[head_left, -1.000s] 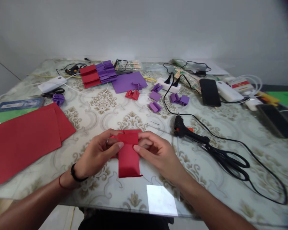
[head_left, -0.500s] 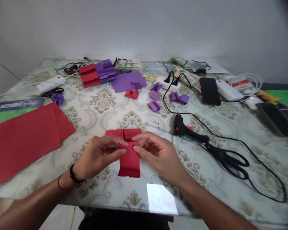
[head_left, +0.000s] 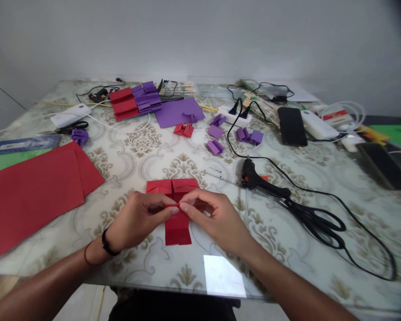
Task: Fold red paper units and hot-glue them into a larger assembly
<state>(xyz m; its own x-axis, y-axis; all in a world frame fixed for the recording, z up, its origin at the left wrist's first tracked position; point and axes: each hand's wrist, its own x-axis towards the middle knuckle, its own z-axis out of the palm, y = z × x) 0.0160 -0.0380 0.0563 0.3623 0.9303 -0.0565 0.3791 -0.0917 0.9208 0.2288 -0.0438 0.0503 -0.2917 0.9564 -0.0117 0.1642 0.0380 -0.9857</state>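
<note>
A folded piece of red paper (head_left: 177, 234) lies near the table's front edge, its upper part spread wide and its lower part narrow. My left hand (head_left: 138, 218) pinches the middle of it between thumb and index finger. From the other side my right hand (head_left: 212, 216) pinches the same spot, its fingertips meeting those of the left. Part of the paper's middle is hidden under the fingers. Right of my hands lie a black glue gun (head_left: 250, 174) and scissors with black handles (head_left: 321, 225).
Large red sheets (head_left: 36, 191) lie at the left. Several folded purple pieces (head_left: 215, 131) and a small red folded piece (head_left: 183, 129) sit farther back. A white power strip (head_left: 232, 117), a black phone (head_left: 292, 127) and a looping black cable (head_left: 354, 214) occupy the right side.
My fingertips have come together at the paper's middle, where the thumbs were apart before. The right hand has moved slightly left. The paper's lower part looks a little narrower.
</note>
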